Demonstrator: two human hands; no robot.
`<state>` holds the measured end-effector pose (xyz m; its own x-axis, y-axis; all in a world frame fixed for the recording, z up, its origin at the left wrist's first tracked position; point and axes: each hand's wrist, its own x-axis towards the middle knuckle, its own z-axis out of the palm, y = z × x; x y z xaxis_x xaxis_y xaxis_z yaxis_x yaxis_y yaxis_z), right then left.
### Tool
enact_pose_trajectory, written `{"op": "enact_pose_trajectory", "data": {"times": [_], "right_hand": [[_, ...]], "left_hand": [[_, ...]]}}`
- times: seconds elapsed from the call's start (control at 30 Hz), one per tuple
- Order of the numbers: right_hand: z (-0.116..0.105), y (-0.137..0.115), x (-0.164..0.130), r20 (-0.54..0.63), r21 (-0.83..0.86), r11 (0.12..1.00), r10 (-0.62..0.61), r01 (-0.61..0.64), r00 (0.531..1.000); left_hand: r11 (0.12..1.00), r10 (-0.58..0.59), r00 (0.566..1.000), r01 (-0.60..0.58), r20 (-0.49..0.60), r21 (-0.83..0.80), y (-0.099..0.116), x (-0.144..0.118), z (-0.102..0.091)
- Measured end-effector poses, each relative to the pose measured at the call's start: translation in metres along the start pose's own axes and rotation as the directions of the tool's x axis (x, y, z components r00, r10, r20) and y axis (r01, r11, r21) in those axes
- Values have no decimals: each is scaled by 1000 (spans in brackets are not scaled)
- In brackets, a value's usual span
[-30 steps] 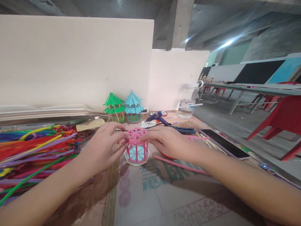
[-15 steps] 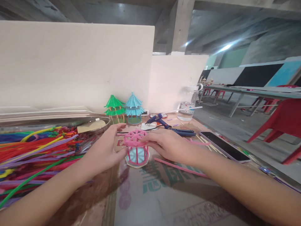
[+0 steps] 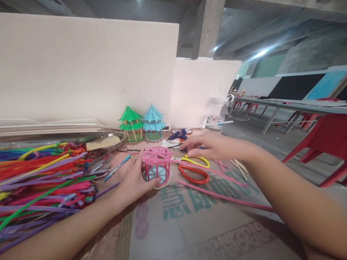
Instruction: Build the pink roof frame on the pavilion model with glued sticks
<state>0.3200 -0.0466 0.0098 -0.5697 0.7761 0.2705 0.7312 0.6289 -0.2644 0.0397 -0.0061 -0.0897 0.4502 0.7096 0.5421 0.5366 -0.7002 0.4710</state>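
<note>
My left hand (image 3: 137,177) is wrapped round the lower left side of a small pink pavilion frame (image 3: 157,154) of pipe cleaners, its thumb across the light-blue base (image 3: 157,174). A long pink strip (image 3: 214,172) runs right from the frame's upper ring. My right hand (image 3: 202,144) hovers palm down over the tools, fingers loosely bent and apart, close to a blue glue gun (image 3: 176,136), part of which it hides. Scissors with a yellow and an orange handle (image 3: 193,179) lie just below that hand, right of the frame.
Bundles of coloured pipe cleaners (image 3: 54,177) fill the left side. Behind stand a green pavilion (image 3: 131,124) and a blue pavilion (image 3: 153,122), with a metal dish (image 3: 116,144) to their left. A water bottle (image 3: 217,115) stands at the back right. Another pink strip (image 3: 222,195) lies in front.
My right hand has left the pink frame and moved right and slightly up towards the glue gun, uncovering the scissors. My left hand has moved down and closed round the frame's side.
</note>
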Motion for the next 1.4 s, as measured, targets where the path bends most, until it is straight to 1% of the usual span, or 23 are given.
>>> {"op": "enact_pose_trajectory", "data": {"times": [0.1,0.17,0.2,0.23,0.3,0.37,0.43,0.57,0.7,0.77,0.83,0.93,1.0,1.1,1.2,1.27,1.3,1.37,1.4], "right_hand": [[-3,28,-1,110,26,997,68,-71,992],[-1,45,-1,138,32,991,127,-133,982],[2,52,0,129,31,987,150,-156,980],[7,58,1,106,27,984,174,-178,979],[18,67,5,4,9,964,267,-267,964],[33,72,9,-122,4,923,382,-385,916],[47,77,15,-204,13,884,461,-468,864],[66,88,27,-227,41,850,520,-525,824],[71,96,42,-208,98,836,548,-540,811],[72,97,49,-201,134,828,561,-545,803],[74,98,56,-207,175,811,584,-558,785],[77,100,65,-223,237,775,631,-586,743],[77,101,69,-243,275,753,656,-597,715],[73,98,67,-301,340,741,670,-579,679],[65,88,55,-345,422,727,681,-541,646],[60,74,43,-342,483,720,679,-499,649],[58,65,36,-334,514,720,669,-466,664],[52,45,22,-307,571,725,624,-385,719],[48,34,15,-292,601,727,588,-334,754]], "left_hand": [[999,39,999,-39,-6,-3,-4,0,0],[996,73,997,-73,5,-43,-8,0,-2],[994,85,996,-83,16,-74,-9,0,-3],[990,93,995,-89,32,-105,-9,-1,-4],[983,126,990,-116,62,-144,-8,-2,-6],[979,165,984,-155,72,-129,-5,-2,-6],[977,196,979,-190,61,-93,-4,-3,-6],[978,205,978,-203,47,-54,-5,-5,-6],[980,197,980,-197,41,-3,-10,-8,-4],[977,212,976,-214,39,27,-12,-9,-3],[973,224,973,-226,50,52,-13,-9,-2],[972,221,974,-224,51,71,-11,-9,-3],[974,220,974,-222,46,53,-8,-9,-5],[980,197,977,-198,76,1,-7,-11,-10],[986,164,976,-164,141,-14,-7,-13,-15],[988,154,970,-156,186,-2,-7,-13,-18],[988,151,967,-154,204,-3,-7,-13,-18],[989,146,969,-142,200,-34,-8,-12,-17],[989,144,973,-136,181,-57,-8,-11,-16]]}}
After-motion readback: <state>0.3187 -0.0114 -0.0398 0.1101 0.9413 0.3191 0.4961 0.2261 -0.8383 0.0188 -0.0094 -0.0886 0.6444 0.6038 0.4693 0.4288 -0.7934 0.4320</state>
